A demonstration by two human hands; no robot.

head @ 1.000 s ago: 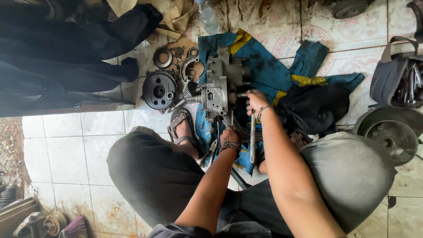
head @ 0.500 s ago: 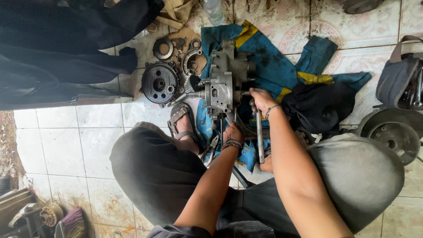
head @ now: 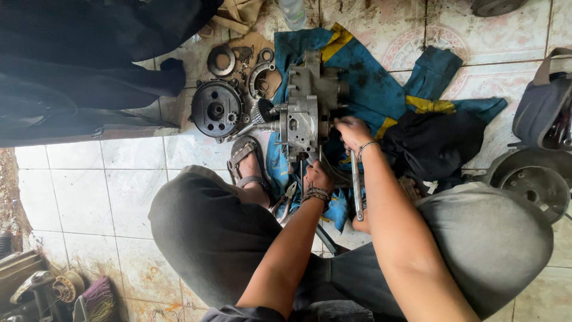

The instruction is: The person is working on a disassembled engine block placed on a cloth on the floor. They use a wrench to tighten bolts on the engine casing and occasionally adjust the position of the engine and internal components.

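Engine case on cloth, round disc left, wrench right

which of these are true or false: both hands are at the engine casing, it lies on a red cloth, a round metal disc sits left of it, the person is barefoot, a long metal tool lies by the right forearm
1. Both hands are at the engine casing. True: left hand at its near end, right hand at its side.
2. It lies on a red cloth. False: the cloth is blue with yellow bands.
3. A round metal disc sits left of it. True.
4. The person is barefoot. False: a sandal is on the foot.
5. A long metal tool lies by the right forearm. True.
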